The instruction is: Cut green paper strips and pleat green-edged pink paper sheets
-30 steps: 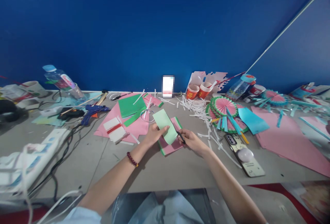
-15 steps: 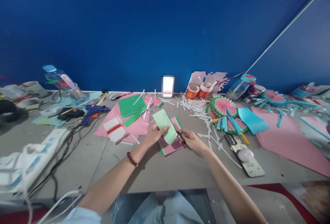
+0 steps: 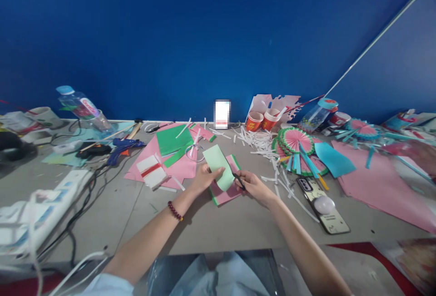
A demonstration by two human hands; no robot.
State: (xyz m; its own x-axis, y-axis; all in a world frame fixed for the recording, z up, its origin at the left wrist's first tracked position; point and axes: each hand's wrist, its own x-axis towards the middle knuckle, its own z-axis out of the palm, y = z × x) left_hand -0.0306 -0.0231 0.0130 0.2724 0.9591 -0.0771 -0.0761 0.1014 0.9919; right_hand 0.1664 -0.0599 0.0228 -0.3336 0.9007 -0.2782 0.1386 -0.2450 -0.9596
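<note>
My left hand (image 3: 205, 178) pinches a pale green sheet of paper (image 3: 216, 160) with the thumb on top, holding it tilted above the table. In my right hand (image 3: 255, 186) is a pair of black-handled scissors (image 3: 240, 181), the fingers wrapped round the handles. The scissors meet the paper's right edge; their blades are mostly hidden. Below the sheet lies a pink piece of paper with green edges (image 3: 230, 194), partly covered by it. Further left, a green sheet (image 3: 173, 139) rests on larger pink paper (image 3: 136, 165).
White paper strips (image 3: 260, 140) lie scattered right of centre, by red paper cups (image 3: 255, 121) and watermelon-like paper fans (image 3: 296, 141). A phone (image 3: 335, 221) is at right. Leftward are a blue glue gun (image 3: 124, 146), cables and a power strip (image 3: 64, 205).
Both hands, the pale green paper and the scissors stay nearly where they were. A blurred reddish shape, possibly another person's hand, has come in at the far right.
</note>
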